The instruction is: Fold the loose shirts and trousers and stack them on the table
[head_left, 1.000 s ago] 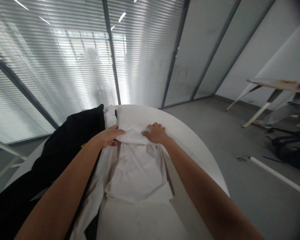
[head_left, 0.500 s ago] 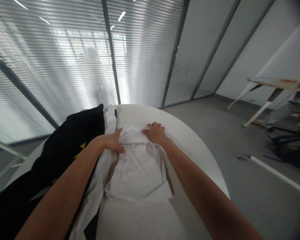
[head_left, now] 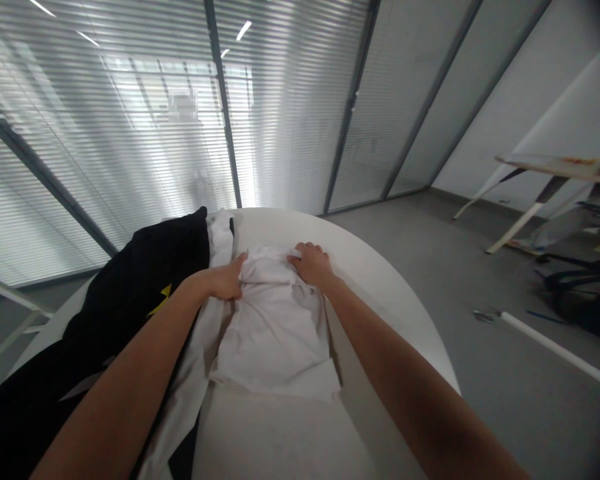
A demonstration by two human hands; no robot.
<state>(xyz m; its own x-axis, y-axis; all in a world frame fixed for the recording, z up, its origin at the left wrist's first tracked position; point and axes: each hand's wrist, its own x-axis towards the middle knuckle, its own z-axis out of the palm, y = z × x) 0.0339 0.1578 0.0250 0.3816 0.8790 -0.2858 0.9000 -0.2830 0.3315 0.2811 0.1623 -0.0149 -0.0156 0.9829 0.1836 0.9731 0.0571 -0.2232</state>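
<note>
A white garment (head_left: 277,340), folded into a rough rectangle, lies wrinkled on a round white table (head_left: 380,287). Its far end is doubled over in a band. My left hand (head_left: 229,277) is closed at the left edge of that band, thumb on top and the other fingers partly hidden. At the far right corner, my right hand (head_left: 313,265) holds the cloth with its fingers curled over. I cannot make out what exact kind of garment it is.
Along the table's left side lies a black garment (head_left: 145,267) with a yellow mark, next to a strip of white cloth (head_left: 193,380). Glass walls with blinds (head_left: 290,100) stand behind. To the right are another table (head_left: 555,167), a white pole (head_left: 555,350) and a dark bag (head_left: 585,300).
The white garment's near edge has shifted slightly away from me and left. My left fingers have drawn in at its edge; my right hand has barely moved.
</note>
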